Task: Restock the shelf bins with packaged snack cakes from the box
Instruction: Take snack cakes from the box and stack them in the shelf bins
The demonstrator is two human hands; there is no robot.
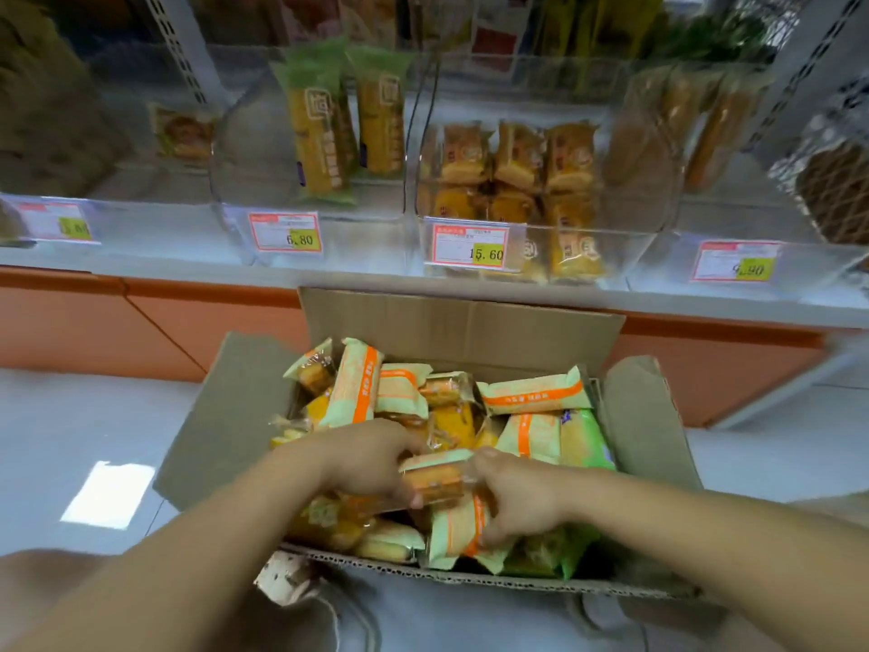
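Fingers (408, 443) seemingly round blurred snack cake (437, 482)

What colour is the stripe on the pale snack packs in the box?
Orange; the snack pack shows it clearest in the head view.

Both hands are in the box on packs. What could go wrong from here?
1. The left hand grips a clear-wrapped orange cake pack and the right hand a pale green-and-orange wrapped pack, close together; squeezing may crush them.
2. The brown cardboard box holds mixed kinds; one could land in the wrong one of the clear plastic bins.
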